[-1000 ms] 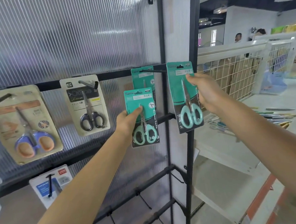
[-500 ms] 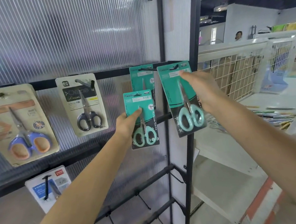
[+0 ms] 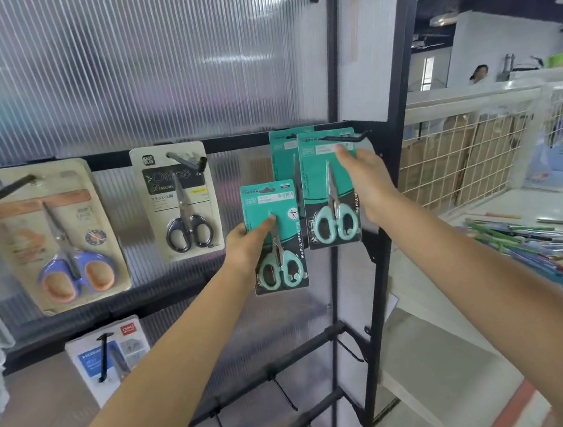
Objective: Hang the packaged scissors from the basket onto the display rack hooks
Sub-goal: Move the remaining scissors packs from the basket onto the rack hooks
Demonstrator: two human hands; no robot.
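Note:
My right hand [image 3: 364,177] pinches the top right of a large teal scissors pack [image 3: 326,191], whose hang hole sits on the black hook [image 3: 345,137] at the rack's right end. Another teal pack [image 3: 284,151] hangs behind it on the same hook. My left hand [image 3: 248,244] grips a smaller teal scissors pack [image 3: 277,237] by its left edge, held in front of the rack below and left of that hook. The basket is out of view.
Further left hang a black-handled scissors pack [image 3: 179,202] and a tan pack with blue-orange scissors [image 3: 52,235]; a white-blue pack [image 3: 110,360] hangs lower. Bare hooks [image 3: 283,392] stick out of the lower bars. A white wire-fenced table [image 3: 467,161] with pens [image 3: 530,241] stands right.
My right hand carried the large teal pack left and up, and its hole now sits over the hook. My left hand and its small pack stayed almost still.

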